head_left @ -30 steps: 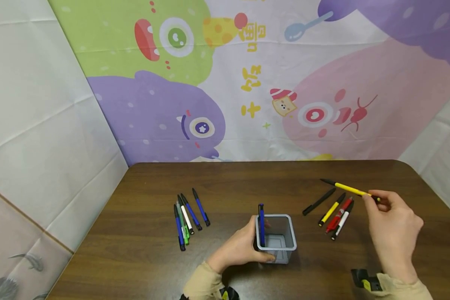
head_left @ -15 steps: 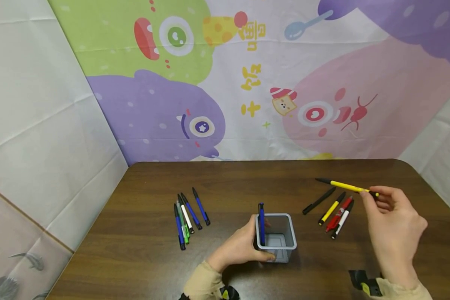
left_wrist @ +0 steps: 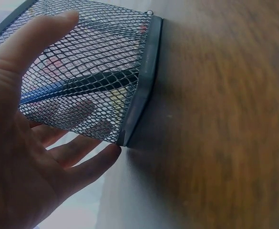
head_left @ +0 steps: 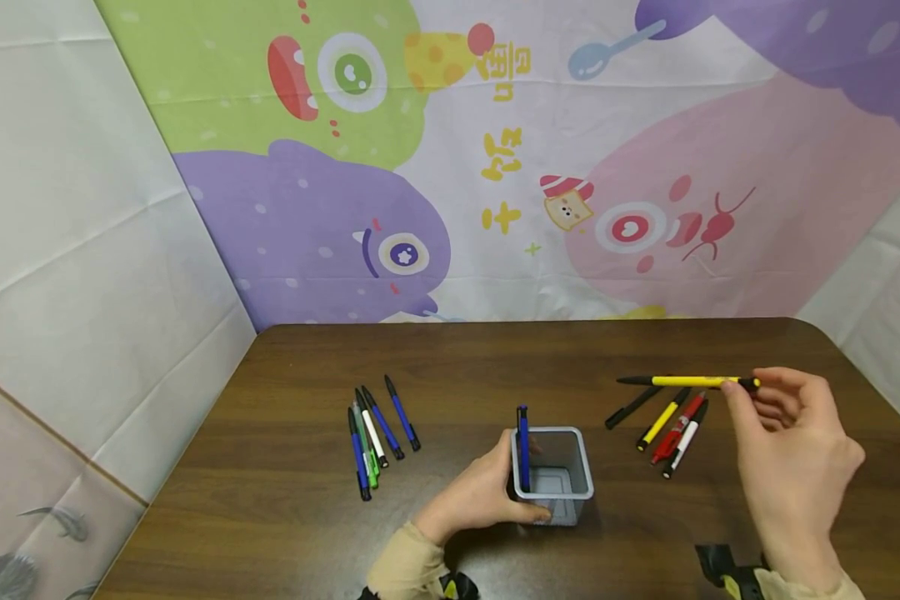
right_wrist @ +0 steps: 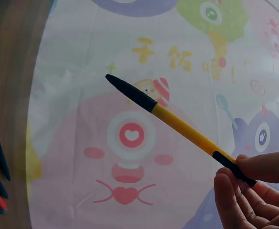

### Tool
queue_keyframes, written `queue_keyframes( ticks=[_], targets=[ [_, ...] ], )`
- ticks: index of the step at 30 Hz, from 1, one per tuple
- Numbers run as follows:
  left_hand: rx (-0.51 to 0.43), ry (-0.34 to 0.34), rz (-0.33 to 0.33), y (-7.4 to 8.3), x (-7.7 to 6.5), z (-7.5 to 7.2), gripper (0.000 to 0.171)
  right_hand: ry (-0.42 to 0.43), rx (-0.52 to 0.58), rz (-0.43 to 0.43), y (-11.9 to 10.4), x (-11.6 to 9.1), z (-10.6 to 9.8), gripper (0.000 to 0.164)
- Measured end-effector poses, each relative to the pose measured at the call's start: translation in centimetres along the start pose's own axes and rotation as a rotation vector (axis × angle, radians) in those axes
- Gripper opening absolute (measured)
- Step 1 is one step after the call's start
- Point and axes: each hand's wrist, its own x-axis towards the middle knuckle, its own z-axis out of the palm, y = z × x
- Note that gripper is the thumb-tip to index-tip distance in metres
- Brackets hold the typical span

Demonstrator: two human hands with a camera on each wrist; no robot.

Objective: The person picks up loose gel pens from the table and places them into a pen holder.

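Note:
In the head view my right hand [head_left: 798, 462] pinches a yellow pen [head_left: 690, 382] by its black clip end, between thumb and fingers. The pen is raised over the table and lies nearly level, black tip to the left. The right wrist view shows the same yellow pen [right_wrist: 184, 131] with nothing else in that hand. My left hand [head_left: 480, 492] grips a grey mesh pen holder [head_left: 570, 508] from its left side, thumb at the front and fingers behind. A blue pen [head_left: 523, 450] leans upright inside it. The mesh holder [left_wrist: 82, 62] stands on the table in the left wrist view.
Below the raised pen lie a black pen [head_left: 633, 406], a second yellow pen [head_left: 662, 421], a red pen [head_left: 677, 429] and a white pen [head_left: 686, 439]. Several blue, green and white pens [head_left: 371, 437] lie at the left. A cartoon-printed cloth [head_left: 495, 275] hangs behind the table [head_left: 285, 517].
My right hand has shifted slightly right and turned the yellow pen, so its black tip has swung left and down to nearly level. The left hand and the pen holder have stayed still.

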Motion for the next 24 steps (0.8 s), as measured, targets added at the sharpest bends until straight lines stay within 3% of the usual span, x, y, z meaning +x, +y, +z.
queue_keyframes(
  ticks=[17,24],
  targets=[
    [0.007,0.001,0.011,-0.1,0.1,0.1,0.074,0.012,0.076,-0.057,-1.2,-0.3,-0.2,0.026],
    [-0.007,-0.001,0.003,-0.1,0.0,0.1,0.074,0.009,0.06,-0.106,-1.5,-0.6,0.1,0.025]
  ],
)
